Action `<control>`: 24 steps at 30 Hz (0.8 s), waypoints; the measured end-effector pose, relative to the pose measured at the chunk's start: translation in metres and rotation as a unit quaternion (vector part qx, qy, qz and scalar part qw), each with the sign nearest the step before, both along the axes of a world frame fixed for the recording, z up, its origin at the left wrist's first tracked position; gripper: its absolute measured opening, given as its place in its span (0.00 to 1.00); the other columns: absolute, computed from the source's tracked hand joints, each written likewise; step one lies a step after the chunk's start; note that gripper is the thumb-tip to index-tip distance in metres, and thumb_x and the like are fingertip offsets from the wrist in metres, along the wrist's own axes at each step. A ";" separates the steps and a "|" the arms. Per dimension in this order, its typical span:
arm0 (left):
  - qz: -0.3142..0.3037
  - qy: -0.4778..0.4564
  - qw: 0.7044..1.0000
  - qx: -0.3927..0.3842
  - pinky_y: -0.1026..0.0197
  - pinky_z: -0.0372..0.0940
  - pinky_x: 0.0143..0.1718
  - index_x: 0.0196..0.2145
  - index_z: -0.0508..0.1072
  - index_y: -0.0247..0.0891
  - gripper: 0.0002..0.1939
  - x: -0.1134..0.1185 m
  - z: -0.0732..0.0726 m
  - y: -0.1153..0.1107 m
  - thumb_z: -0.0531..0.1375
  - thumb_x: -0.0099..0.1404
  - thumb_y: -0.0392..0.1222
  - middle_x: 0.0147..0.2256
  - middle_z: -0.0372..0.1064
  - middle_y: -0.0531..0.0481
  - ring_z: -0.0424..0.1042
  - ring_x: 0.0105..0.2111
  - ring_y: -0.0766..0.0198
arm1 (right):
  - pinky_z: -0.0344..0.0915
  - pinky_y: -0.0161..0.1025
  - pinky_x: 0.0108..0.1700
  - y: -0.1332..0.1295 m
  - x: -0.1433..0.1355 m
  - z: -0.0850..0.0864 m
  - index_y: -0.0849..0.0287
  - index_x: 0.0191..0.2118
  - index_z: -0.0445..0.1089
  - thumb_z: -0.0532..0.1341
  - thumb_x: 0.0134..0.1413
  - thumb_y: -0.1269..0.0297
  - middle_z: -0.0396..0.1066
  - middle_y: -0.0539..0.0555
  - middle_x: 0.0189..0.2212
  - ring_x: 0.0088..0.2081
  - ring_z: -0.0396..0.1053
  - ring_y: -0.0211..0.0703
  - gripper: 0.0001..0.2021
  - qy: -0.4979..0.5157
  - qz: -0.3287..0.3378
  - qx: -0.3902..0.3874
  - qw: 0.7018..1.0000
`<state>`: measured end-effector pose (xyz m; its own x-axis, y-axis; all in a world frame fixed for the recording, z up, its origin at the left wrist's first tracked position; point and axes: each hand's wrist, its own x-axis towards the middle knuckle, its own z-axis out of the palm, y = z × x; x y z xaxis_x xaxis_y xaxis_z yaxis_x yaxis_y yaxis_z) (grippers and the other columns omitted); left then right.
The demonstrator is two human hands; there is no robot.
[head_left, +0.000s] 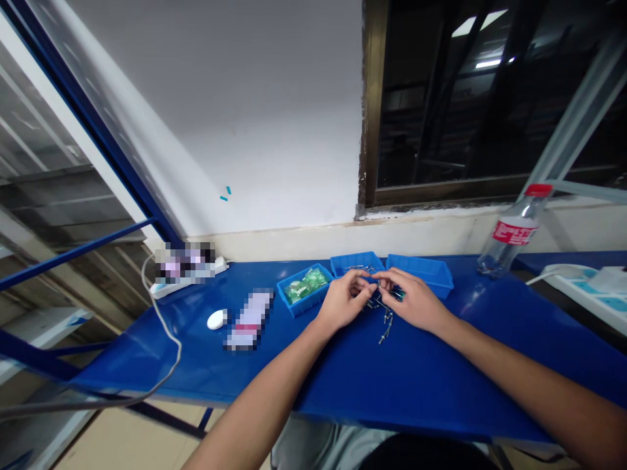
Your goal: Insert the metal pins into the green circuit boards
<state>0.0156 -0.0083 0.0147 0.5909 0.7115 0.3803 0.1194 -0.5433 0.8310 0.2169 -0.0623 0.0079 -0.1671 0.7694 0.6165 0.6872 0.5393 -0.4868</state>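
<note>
My left hand (347,299) and my right hand (410,299) meet fingertip to fingertip over the blue table, just in front of the blue bins. Both hands are closed in a pinch, and whatever sits between the fingers is too small to make out. Beneath them lies a loose heap of thin metal pins (385,326), some with shiny ends, partly hidden by my hands. Behind my left hand, the middle blue bin (350,263) holds more thin metal pieces. A left blue bin (298,308) contains small green translucent pieces (311,282). Behind my right hand stands another blue bin (431,274).
A clear bottle with a red cap (509,232) stands at the back right, near a white power strip (582,290). Left on the table (196,365) are a white oval case (215,319), a blurred-out flat item (249,320) and another power strip (189,279) with a trailing cable (174,339).
</note>
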 end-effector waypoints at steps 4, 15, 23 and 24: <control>-0.026 0.024 0.999 -0.037 0.59 0.75 0.38 0.56 0.72 0.38 0.22 -0.002 0.001 -0.003 0.58 0.73 0.54 0.35 0.81 0.46 0.81 0.32 0.59 | 0.73 0.44 0.41 -0.001 0.001 0.003 0.53 0.44 0.75 0.58 0.64 0.64 0.75 0.55 0.36 0.37 0.74 0.48 0.08 0.023 -0.010 0.011 1.000; 0.002 -0.023 0.999 -0.035 0.53 0.75 0.52 0.54 0.73 0.38 0.18 0.000 -0.007 0.004 0.64 0.67 0.36 0.45 0.81 0.44 0.82 0.46 0.56 | 0.74 0.47 0.47 0.001 0.000 -0.004 0.52 0.46 0.77 0.58 0.65 0.66 0.76 0.56 0.46 0.45 0.75 0.48 0.10 0.004 0.054 -0.004 0.999; 0.010 0.009 1.000 0.016 0.60 0.76 0.43 0.63 0.63 0.41 0.30 0.000 -0.004 0.001 0.64 0.64 0.32 0.39 0.81 0.49 0.82 0.37 0.61 | 0.73 0.45 0.39 0.001 -0.002 -0.002 0.54 0.44 0.76 0.62 0.63 0.59 0.78 0.54 0.37 0.35 0.75 0.46 0.09 0.048 -0.002 -0.046 0.998; 0.006 0.018 0.999 0.030 0.60 0.76 0.43 0.63 0.63 0.41 0.31 0.000 -0.004 0.000 0.64 0.64 0.33 0.39 0.81 0.49 0.82 0.37 0.62 | 0.73 0.44 0.38 0.001 -0.002 -0.003 0.54 0.43 0.76 0.62 0.63 0.59 0.78 0.54 0.37 0.34 0.74 0.46 0.08 0.052 0.001 -0.052 0.997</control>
